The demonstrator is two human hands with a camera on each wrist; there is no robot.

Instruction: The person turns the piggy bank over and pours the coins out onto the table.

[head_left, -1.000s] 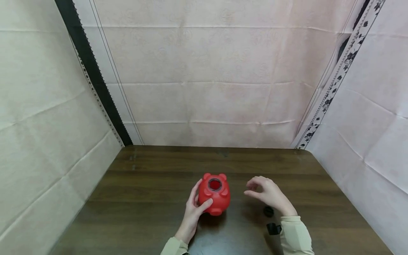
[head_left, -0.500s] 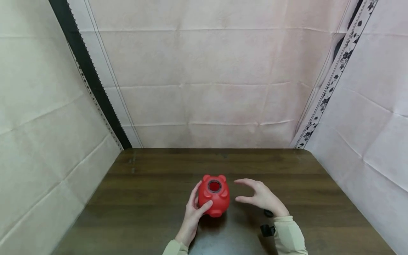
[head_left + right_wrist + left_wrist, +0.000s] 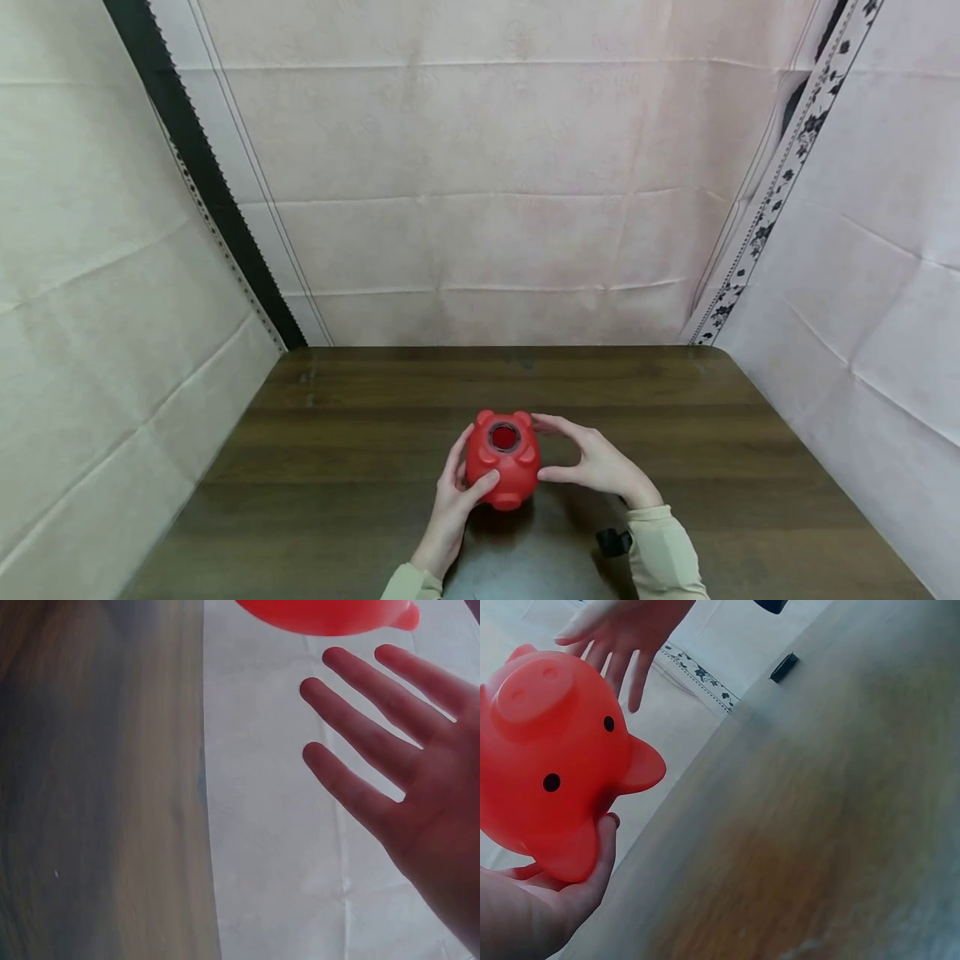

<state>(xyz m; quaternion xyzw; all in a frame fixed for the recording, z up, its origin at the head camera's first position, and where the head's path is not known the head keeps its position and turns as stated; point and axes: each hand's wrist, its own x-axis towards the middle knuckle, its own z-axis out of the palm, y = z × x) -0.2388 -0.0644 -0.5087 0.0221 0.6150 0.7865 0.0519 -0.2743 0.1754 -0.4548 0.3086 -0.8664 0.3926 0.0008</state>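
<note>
A red piggy bank is held upside down over the table in the head view, snout toward me. Its round belly hole faces up, uncovered. My left hand grips it from the left side, thumb across the front. In the left wrist view the piggy bank shows its snout, black eyes and ears, with the left hand under an ear. My right hand has its fingertips right at the piggy bank's right side. Its fingers are spread and straight in the right wrist view, where the palm shows.
A small black disc lies on the wooden table, hidden behind the right forearm in the head view. A black wrist device sits at the right sleeve. White cloth walls stand around the table's back and sides.
My right hand has moved left to the piggy bank, its fingers opening out from a loose curl. The right forearm now covers the black disc. My left hand keeps its grip.
</note>
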